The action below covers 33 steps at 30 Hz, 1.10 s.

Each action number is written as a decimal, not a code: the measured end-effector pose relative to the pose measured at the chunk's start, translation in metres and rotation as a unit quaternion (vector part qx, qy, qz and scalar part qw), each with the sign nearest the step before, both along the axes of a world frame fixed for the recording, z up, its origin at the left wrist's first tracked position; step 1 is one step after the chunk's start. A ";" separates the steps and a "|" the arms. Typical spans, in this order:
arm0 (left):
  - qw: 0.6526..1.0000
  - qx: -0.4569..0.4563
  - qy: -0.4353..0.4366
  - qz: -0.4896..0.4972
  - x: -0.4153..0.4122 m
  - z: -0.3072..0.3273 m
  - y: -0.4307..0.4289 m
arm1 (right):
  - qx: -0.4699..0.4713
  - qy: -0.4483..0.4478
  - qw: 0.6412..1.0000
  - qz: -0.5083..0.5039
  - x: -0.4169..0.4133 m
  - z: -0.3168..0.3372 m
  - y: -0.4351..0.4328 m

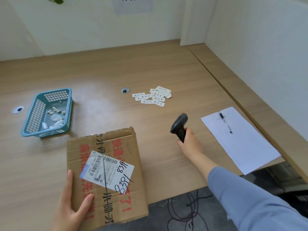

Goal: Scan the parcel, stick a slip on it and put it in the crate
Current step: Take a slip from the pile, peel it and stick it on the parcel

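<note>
At the near edge of the desk (150, 67), the left hand (71, 205) grips the near-left corner of the parcel (106, 174), thumb on top, fingers around the side. The parcel lies flat on the desk, its near end overhanging the edge, shipping label (108, 170) face up. The right hand (188, 142) is closed round the handle of the barcode scanner (179, 125), held just right of the parcel, head pointing up and away rather than at the label.

Step in hand, as I judge it: the scan, not yet aimed. Next move calls for tilting the scanner head down onto the barcode strip on the label.

Farther out: slips (152, 96) scattered mid-desk, well apart from the parcel. Blue basket (48, 112) to the left holds small white scraps. Paper sheet (240, 140) with pen (225, 121) lies at right.
</note>
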<state>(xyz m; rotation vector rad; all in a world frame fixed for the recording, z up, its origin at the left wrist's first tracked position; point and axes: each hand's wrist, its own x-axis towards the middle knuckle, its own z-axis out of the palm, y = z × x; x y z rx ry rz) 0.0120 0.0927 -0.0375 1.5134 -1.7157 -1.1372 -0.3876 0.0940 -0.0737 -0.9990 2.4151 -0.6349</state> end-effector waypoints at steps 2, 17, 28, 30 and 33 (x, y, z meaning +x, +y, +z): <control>1.000 0.001 0.002 0.009 0.001 -0.003 -0.002 | 0.008 -0.003 1.000 -0.014 -0.006 -0.012 -0.005; 0.999 0.016 0.021 0.033 -0.001 -0.005 -0.004 | 0.060 0.063 0.996 -0.004 -0.014 -0.049 -0.021; 0.999 0.003 0.024 0.033 -0.003 -0.005 -0.004 | 0.084 0.131 0.988 0.010 -0.018 -0.057 -0.018; 0.999 0.006 0.027 0.031 -0.002 -0.008 -0.004 | 0.075 0.130 0.989 0.002 -0.015 -0.057 -0.015; 0.999 0.022 0.021 0.023 0.002 -0.011 -0.005 | 0.001 0.116 0.993 -0.017 0.002 -0.046 -0.010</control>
